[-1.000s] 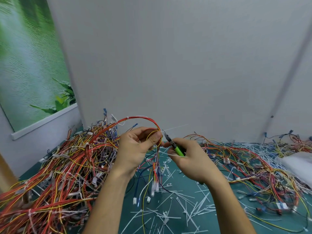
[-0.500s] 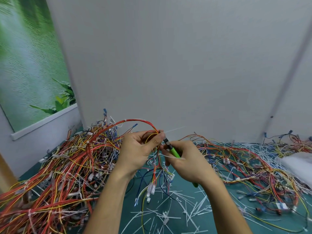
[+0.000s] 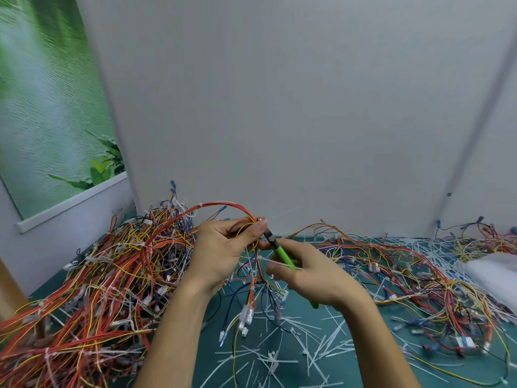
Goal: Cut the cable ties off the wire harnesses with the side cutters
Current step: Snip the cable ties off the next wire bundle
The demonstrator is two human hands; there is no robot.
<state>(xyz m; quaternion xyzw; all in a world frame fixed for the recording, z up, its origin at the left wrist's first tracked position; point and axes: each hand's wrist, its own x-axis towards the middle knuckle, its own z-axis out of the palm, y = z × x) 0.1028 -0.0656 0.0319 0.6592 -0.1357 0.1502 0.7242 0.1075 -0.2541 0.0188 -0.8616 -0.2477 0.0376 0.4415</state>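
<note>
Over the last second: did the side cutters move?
Yes. The side cutters slid slightly left and down against the dark spot on the wall, closing on the wire harness pinched by the left hand; the right hand grips them.

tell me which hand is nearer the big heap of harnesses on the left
Left. The left hand holds a harness right beside the heap; the right hand, gripping the side cutters, sits farther off to its right.

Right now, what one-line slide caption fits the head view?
Left hand holds a wire harness while right hand points green-handled side cutters at it, above scattered cut ties.
</note>
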